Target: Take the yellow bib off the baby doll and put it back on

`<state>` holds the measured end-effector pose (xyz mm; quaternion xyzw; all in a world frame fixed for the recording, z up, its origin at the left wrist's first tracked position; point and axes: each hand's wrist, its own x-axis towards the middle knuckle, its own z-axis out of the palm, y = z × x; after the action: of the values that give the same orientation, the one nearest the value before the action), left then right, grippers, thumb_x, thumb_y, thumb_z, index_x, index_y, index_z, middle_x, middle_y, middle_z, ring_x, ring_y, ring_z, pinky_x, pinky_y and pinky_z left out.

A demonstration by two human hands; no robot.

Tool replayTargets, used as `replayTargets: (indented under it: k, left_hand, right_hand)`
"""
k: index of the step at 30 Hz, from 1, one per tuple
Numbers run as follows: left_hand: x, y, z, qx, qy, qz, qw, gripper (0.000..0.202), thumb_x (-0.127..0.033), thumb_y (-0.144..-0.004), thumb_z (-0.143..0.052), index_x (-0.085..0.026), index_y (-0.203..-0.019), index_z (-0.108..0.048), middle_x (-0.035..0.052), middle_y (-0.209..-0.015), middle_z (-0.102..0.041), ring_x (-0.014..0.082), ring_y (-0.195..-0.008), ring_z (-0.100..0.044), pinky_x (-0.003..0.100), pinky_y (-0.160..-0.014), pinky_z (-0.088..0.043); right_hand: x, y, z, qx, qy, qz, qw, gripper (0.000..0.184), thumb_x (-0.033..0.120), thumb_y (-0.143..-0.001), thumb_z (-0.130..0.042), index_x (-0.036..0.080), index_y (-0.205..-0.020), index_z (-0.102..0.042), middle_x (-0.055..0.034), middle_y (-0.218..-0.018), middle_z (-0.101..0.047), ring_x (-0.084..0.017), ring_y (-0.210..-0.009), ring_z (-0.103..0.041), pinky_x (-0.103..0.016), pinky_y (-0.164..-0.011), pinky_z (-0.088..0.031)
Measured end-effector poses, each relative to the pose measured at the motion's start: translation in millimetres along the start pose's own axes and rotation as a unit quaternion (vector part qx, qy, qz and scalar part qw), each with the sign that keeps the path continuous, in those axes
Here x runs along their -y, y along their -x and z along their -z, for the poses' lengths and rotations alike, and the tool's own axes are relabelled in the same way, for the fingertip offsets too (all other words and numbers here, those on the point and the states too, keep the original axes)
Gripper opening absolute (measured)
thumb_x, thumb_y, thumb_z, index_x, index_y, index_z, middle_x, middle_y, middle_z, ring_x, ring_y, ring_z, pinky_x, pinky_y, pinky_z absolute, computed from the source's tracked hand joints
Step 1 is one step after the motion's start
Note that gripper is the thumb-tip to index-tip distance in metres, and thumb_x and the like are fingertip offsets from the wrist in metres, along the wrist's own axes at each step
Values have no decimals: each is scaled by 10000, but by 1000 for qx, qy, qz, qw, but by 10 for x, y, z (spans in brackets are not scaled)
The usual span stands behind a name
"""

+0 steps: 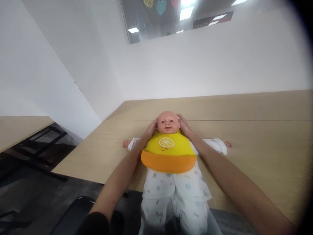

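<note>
- Head view: we are laying our left hand (150,129) and right hand (183,125) against either side of the doll's (168,122) head, fingers curled loosely around it rather than clenched.
- The doll is lying face up on the table (256,147), arms spread, legs hanging over the near edge.
- It is wearing a yellow bib (168,151) with an orange pocket, just below both hands.

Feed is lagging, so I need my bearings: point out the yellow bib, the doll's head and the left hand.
yellow bib (166,147): head view, on the lemon print on its chest panel.
doll's head (167,121): head view, on the face.
left hand (151,129): head view, on the back of the hand beside the head.
</note>
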<state>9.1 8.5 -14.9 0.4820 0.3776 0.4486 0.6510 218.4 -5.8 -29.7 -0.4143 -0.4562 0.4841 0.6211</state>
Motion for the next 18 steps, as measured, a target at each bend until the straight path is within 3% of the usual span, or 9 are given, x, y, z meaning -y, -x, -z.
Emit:
replayTargets:
  k: [5, 8, 13, 18]
  left_hand:
    - [-23, 60, -22, -3, -42, -21, 999, 611, -666, -886, -612, -147, -1171, -765, 110, -1112, -785, 251, -1017, -714, 313, -895, -532]
    - [-65, 150, -19, -51, -136, -53, 988, 602, -674, -922, -557, -131, -1056, -777, 110, -981, -786, 238, -892, -699, 311, -794, -515]
    - [-139, 286, -33, -121, -295, -131, 939, 662, -673, -985, -453, -106, -818, -751, 85, -738, -707, 227, -795, -642, 304, -735, -455]
    - [-158, 311, -41, -143, -362, -142, 910, 677, -657, -1002, -411, -128, -683, -686, 60, -643, -625, 195, -699, -577, 290, -673, -393]
  right_hand:
    - [-10, -55, -5, 16, -11, 61, 998, 315, 486, -760, -649, 208, -908, -655, -7, -1000, -699, -189, -984, -611, -276, -879, -504]
    - [-14, -50, -25, 36, -4, 51, 998, 432, 628, -828, -617, 201, -877, -658, -49, -931, -715, -250, -1020, -616, -348, -941, -511]
    - [-7, -6, -43, 41, 19, 49, 998, 556, 745, -830, -581, 199, -900, -661, -57, -917, -723, -260, -1019, -622, -351, -911, -527]
    - [-19, 1, 22, 8, 109, 78, 991, 520, 699, -853, -542, 186, -808, -611, -49, -861, -693, -208, -905, -594, -288, -795, -505]
